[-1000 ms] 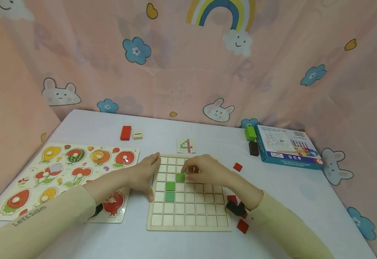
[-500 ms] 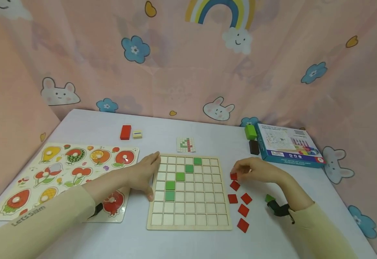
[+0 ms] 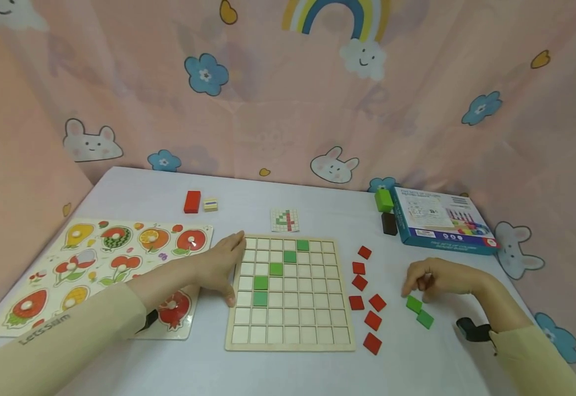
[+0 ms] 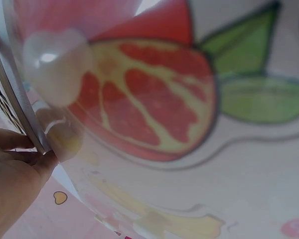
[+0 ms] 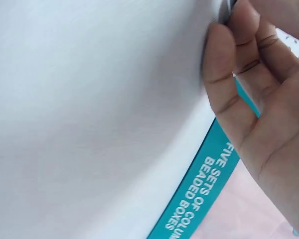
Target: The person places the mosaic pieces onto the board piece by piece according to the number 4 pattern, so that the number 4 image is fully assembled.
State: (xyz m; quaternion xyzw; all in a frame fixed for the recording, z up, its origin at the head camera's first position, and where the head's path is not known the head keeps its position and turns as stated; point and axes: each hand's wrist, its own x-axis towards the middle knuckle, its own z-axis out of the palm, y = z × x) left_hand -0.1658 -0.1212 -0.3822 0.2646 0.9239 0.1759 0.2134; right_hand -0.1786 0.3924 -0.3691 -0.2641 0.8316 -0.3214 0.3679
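Observation:
My left hand (image 3: 217,269) rests at the left edge of a wooden grid board (image 3: 290,348), spread, with the thumb and fingers touching its side. The left wrist view shows the same hand (image 4: 17,172) against the board's edge. Several green square tiles (image 3: 275,269) sit in the grid as a stepped diagonal. Right of the board, my right hand (image 3: 438,278) is low over the table with loosely bent fingers, beside two loose green tiles (image 3: 424,319). Nothing shows in its grasp; its fingertips are partly hidden. In the right wrist view, the right hand (image 5: 269,99) has its fingertips near the white cloth.
Several red square tiles (image 3: 372,320) lie between board and right hand. A pattern card (image 3: 284,220) lies behind the board. A fruit puzzle (image 3: 134,264) lies left, under the left forearm. A boxed set (image 3: 446,220), green block (image 3: 383,200) and black block (image 3: 389,224) stand back right.
My right hand has moved from the board rightward past the red tiles to the loose green tiles. The green tiles at the grid's upper steps are now uncovered. My left hand stays put.

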